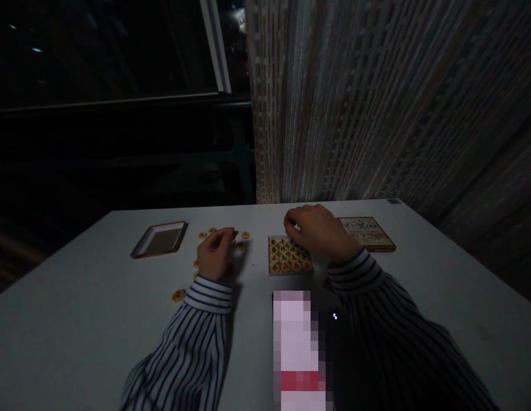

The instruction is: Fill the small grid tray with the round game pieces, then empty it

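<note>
My left hand (214, 253) is closed in a pinch above loose round Chinese chess pieces, with the edge of one small piece (235, 232) showing at its fingertips. Around and under that hand lie several pieces, such as one (245, 234) beyond the fingers and a red-marked one (178, 295) near the wrist. Over the back right of a clear tray (269, 257), my right hand (317, 231) has its fingers curled downward; whatever they hold is hidden. Inside the tray sit rows of pieces with black characters and, at the front, red-marked pieces (295, 266).
An open shallow box (185, 234) with a brown rim lies at the left. The printed box lid (368, 231) is behind my right wrist. At the table's front is a dark device with a blurred-out bright screen (295, 337). A curtain (333, 103) hangs beyond the white table (98, 274).
</note>
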Motion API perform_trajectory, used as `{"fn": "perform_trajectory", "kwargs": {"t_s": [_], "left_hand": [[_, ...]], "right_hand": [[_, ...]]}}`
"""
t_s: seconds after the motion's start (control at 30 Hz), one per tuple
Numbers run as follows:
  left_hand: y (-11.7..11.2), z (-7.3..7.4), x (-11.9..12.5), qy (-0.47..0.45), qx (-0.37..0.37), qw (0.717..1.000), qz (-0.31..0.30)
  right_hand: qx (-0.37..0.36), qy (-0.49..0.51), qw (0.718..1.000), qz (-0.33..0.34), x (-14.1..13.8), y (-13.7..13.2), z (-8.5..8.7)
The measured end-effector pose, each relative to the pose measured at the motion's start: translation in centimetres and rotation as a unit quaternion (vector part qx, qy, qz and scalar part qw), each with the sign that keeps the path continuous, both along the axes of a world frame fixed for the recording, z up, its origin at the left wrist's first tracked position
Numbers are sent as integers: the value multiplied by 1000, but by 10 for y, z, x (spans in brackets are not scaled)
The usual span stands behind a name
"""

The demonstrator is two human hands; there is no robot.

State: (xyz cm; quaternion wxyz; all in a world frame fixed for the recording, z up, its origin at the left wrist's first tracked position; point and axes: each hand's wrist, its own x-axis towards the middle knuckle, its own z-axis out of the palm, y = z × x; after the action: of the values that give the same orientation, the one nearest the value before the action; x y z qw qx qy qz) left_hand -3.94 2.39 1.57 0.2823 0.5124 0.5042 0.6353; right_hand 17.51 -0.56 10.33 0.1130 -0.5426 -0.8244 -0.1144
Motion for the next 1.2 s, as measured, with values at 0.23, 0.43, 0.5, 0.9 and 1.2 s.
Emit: {"fn": "perform_trajectory", "kwargs": {"t_s": [0.23, 0.43, 0.5, 0.9, 1.2], "left_hand": [[11, 25, -4, 41, 10, 999, -26], [31, 37, -16, 115, -6, 990, -86], [35, 31, -20, 165, 10, 983, -81], [39, -26, -34, 505, 47, 861, -51], [38, -34, -32, 558, 2, 826, -79]], "right_hand": [[5, 9, 1000, 8, -1, 0, 1], [-4, 8, 1000, 4, -3, 3, 0], [-2, 9, 1000, 6, -3, 4, 0], [-29, -21, 999, 12, -10, 15, -14], [-92, -65, 993, 43, -10, 17, -30]]}}
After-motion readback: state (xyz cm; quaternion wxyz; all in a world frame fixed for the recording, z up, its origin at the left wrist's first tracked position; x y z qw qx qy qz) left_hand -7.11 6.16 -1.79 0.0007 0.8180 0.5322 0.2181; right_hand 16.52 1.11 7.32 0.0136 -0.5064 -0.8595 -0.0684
